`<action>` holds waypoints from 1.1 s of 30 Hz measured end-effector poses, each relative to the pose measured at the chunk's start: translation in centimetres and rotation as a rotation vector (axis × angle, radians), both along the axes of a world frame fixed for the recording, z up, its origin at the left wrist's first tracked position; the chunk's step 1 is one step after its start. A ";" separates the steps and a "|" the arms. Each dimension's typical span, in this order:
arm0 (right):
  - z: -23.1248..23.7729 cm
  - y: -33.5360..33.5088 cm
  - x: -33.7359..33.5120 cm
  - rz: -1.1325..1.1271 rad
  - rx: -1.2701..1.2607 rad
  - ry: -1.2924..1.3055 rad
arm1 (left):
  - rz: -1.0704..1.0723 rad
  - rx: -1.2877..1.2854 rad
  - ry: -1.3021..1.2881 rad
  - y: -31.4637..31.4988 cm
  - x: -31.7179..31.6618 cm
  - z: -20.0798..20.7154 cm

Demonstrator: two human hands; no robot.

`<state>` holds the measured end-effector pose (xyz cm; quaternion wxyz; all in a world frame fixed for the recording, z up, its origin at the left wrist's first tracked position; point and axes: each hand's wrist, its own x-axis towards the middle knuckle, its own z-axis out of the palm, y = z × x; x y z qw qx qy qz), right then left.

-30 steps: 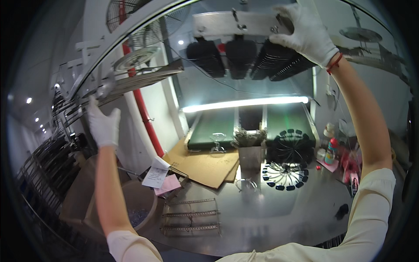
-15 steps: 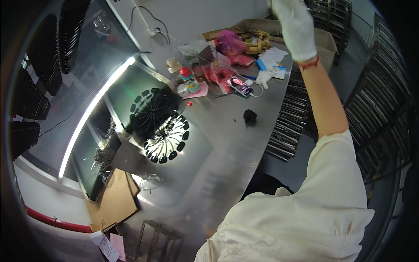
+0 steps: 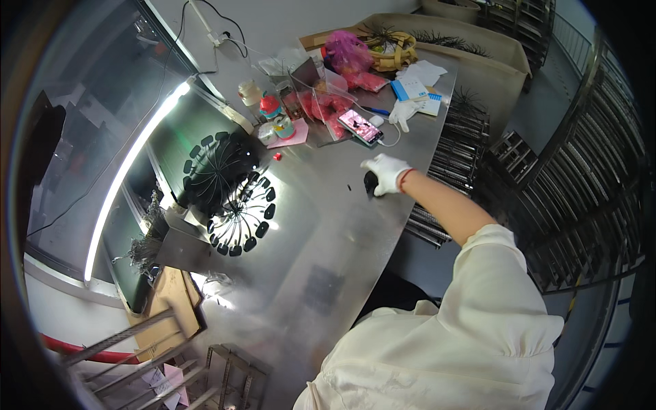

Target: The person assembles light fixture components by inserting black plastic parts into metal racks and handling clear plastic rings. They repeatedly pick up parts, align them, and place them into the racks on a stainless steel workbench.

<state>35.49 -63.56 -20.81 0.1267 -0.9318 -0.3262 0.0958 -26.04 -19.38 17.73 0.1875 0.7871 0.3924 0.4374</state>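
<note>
My right hand (image 3: 387, 173), in a white glove with a red band at the wrist, is low over the metal table. Its fingers curl around a small black lump (image 3: 371, 183) whose kind I cannot make out. A tiny dark piece (image 3: 349, 187) lies just left of it. My left hand is out of view. Farther left, black oval-tipped pieces on thin stems fan out in two round clusters: a darker one (image 3: 217, 167) and a brightly lit one (image 3: 242, 215).
A phone (image 3: 360, 128) with a white cable, jars (image 3: 282, 126), pink bags (image 3: 330, 109) and white gloves (image 3: 404, 113) crowd the table's far end. A lit tube lamp (image 3: 133, 181) stands left. Metal racks (image 3: 581, 198) fill the right; a blurred metal frame (image 3: 147, 355) is lower left.
My right hand has come down from the far upper right to the black lump on the table. A blurred metal frame has appeared at lower left. The view has shifted slightly.
</note>
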 end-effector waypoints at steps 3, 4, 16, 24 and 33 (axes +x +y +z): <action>-0.6 3.3 -0.1 0.024 -0.135 0.038 | 0.116 -0.463 -0.137 -2.2 6.3 -12.1; -1.8 3.9 0.2 -0.001 -0.182 0.034 | 0.058 -0.634 -0.141 -1.9 7.2 -16.6; -2.5 3.2 -1.3 -0.095 0.092 -0.020 | -0.144 -1.355 0.135 -1.9 18.8 -46.4; 1.9 7.3 -14.1 0.447 0.842 0.171 | -0.435 -0.751 0.053 -13.5 22.6 -34.5; 3.2 12.0 -27.5 0.800 1.084 0.452 | -0.865 -1.606 -0.114 -20.9 17.8 -40.6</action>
